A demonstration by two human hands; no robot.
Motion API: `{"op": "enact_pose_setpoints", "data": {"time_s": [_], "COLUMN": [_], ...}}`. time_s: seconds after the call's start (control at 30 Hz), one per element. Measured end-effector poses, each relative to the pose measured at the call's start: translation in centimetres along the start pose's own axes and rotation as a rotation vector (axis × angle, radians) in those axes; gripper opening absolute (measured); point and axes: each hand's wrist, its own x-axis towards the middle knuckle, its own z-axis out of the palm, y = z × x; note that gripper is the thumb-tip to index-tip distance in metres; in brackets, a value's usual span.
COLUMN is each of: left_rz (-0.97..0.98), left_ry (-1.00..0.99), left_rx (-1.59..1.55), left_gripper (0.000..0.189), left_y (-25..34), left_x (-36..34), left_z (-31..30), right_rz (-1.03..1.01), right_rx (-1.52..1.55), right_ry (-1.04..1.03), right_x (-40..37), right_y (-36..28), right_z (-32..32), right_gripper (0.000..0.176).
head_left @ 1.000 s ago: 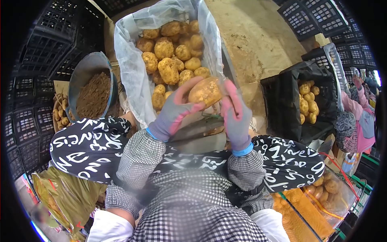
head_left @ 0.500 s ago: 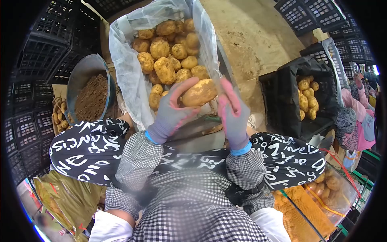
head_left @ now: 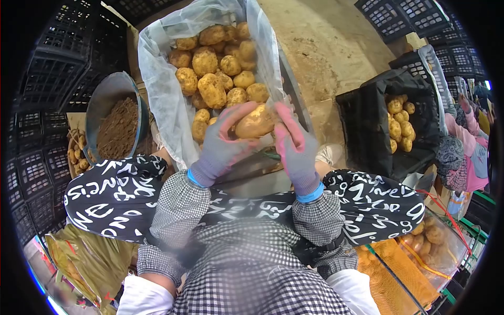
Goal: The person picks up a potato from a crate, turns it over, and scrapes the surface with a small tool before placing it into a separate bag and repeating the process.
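A large potato (head_left: 255, 123) with soil on its skin is held over the near edge of a crate lined with white sheeting (head_left: 164, 89). My left hand (head_left: 218, 144), in a grey and pink glove, is wrapped round its left side. My right hand (head_left: 298, 149), gloved alike, has its fingers and thumb closed at the potato's right end. Beneath and beyond them, many loose potatoes (head_left: 212, 90) lie in the lined crate. Parts of the held potato are hidden by my fingers.
Left of the crate stands a bucket (head_left: 90, 118) of soil (head_left: 122, 126). A black-lined crate (head_left: 362, 126) with potatoes is at the right. Stacked black crates (head_left: 58, 68) line the left side. Another person (head_left: 464, 149) sits far right. Bagged potatoes (head_left: 428, 239) lie lower right.
My right hand has moved left and closed in on the potato's right end. The potato has shifted slightly left and turned a little in my left hand.
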Motion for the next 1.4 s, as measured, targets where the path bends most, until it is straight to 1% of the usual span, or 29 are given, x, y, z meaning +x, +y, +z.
{"op": "enact_pose_setpoints", "data": {"time_s": [0.07, 0.1, 0.17, 0.2, 0.23, 0.27, 0.3, 0.37, 0.4, 0.47, 0.57, 0.63, 0.67, 0.73, 0.8, 0.83, 0.9, 0.97, 1.03, 1.07, 1.1, 1.17, 1.2, 1.27, 1.3, 1.37, 1.4], "left_rz": [-0.075, -0.064, -0.044, -0.121, -0.195, -0.204, -0.212, -0.090, -0.067, 0.000, 0.013, 0.075, 0.105, 0.056, 0.048, 0.059, 0.072, 0.078, 0.058, 0.056, -0.033, -0.211, -0.219, -0.238, -0.235, -0.223, -0.234], "left_ry": [0.014, 0.005, -0.007, -0.005, -0.004, -0.005, -0.006, -0.005, -0.004, -0.007, 0.040, 0.035, 0.030, 0.059, 0.075, 0.081, 0.095, 0.108, 0.091, 0.081, 0.075, 0.067, 0.072, 0.081, 0.077, 0.065, 0.067], "left_rx": [-0.101, -0.088, -0.064, -0.149, -0.233, -0.249, -0.264, -0.160, -0.091, 0.043, 0.073, 0.222, 0.296, 0.287, 0.317, 0.354, 0.389, 0.382, 0.394, 0.396, 0.209, -0.159, -0.221, -0.345, -0.353, -0.376, -0.388], "left_gripper": [0.072, 0.072, 0.072, 0.072, 0.073, 0.073, 0.072, 0.072, 0.072, 0.073, 0.072, 0.072, 0.071, 0.070, 0.069, 0.069, 0.069, 0.070, 0.069, 0.069, 0.069, 0.069, 0.069, 0.068, 0.068, 0.069, 0.069], "left_y": [0.4, 0.2, -0.5, -0.6, -0.7, -0.6, -0.5, -0.1, -0.1, -0.4, -1.5, -1.2, -1.0, -0.5, -0.4, -0.5, -0.7, -0.8, -0.1, 0.2, 0.2, 0.2, 0.4, 0.8, 0.8, 0.5, 0.3], "left_x": [-0.3, -0.2, -0.2, -0.3, -0.3, -0.3, -0.3, -0.2, -0.3, 0.1, 0.2, 0.2, 0.2, 0.2, 0.4, 0.4, 0.2, 0.0, -0.1, 0.2, 0.3, 0.2, 0.2, 0.1, 0.1, 0.3, 0.3], "left_z": [0.1, 0.0, -0.2, -0.2, -0.1, 0.0, 0.2, 0.6, 0.5, 0.3, 0.5, 0.2, 0.1, 0.4, 0.4, 0.3, 0.2, 0.1, 0.0, 0.1, 0.2, 0.1, 0.1, 0.1, 0.0, 0.2, 0.2], "right_rz": [0.053, 0.117, 0.082, -0.018, -0.056, -0.095, -0.070, -0.025, 0.001, 0.016, 0.055, 0.125, 0.132, 0.141, -0.159, -0.264, -0.123, 0.056, 0.028, -0.097, -0.218, -0.224, -0.227, -0.071, 0.006, -0.046, -0.089], "right_rx": [-0.021, 0.015, -0.037, -0.124, -0.151, -0.179, -0.145, -0.041, 0.027, 0.044, -0.045, -0.017, 0.022, 0.091, -0.167, -0.300, -0.420, -0.257, -0.200, -0.225, -0.251, -0.249, -0.243, 0.106, 0.275, -0.091, -0.170], "right_ry": [-0.023, -0.038, -0.101, -0.145, -0.153, -0.160, -0.136, -0.036, 0.045, 0.084, -0.048, -0.131, -0.062, 0.079, 0.004, -0.070, -0.230, -0.108, -0.064, -0.080, -0.099, -0.088, -0.084, 0.053, 0.125, 0.033, 0.006], "right_x": [-0.1, -0.1, -0.4, -0.8, -1.1, -1.4, -1.7, -1.2, -0.3, 0.4, -0.5, -1.1, -0.8, 0.3, 0.1, -0.5, -1.4, -0.5, -0.4, -0.5, -0.6, -0.5, -0.4, 0.5, 0.8, 0.3, 0.2], "right_y": [0.0, -0.4, -0.5, -0.4, -0.3, -0.2, -0.2, 0.1, 0.3, 0.6, 0.4, -1.0, -0.8, 0.0, 1.1, 1.3, 0.7, 0.0, 0.4, 1.2, 1.4, 1.3, 1.0, 0.4, 0.2, 1.1, 1.4], "right_z": [0.0, -0.1, 0.0, 0.6, 0.7, 0.9, 1.1, 0.9, 0.2, -0.2, 0.2, 0.9, 0.9, 0.3, 0.9, 1.4, 1.3, 0.8, 0.9, 1.1, 1.1, 0.6, 0.6, 0.6, 0.5, 0.0, -0.1], "right_gripper": [0.040, 0.040, 0.039, 0.038, 0.037, 0.037, 0.037, 0.037, 0.037, 0.037, 0.039, 0.039, 0.039, 0.038, 0.037, 0.038, 0.039, 0.042, 0.043, 0.042, 0.041, 0.039, 0.038, 0.038, 0.037, 0.038, 0.038]}}
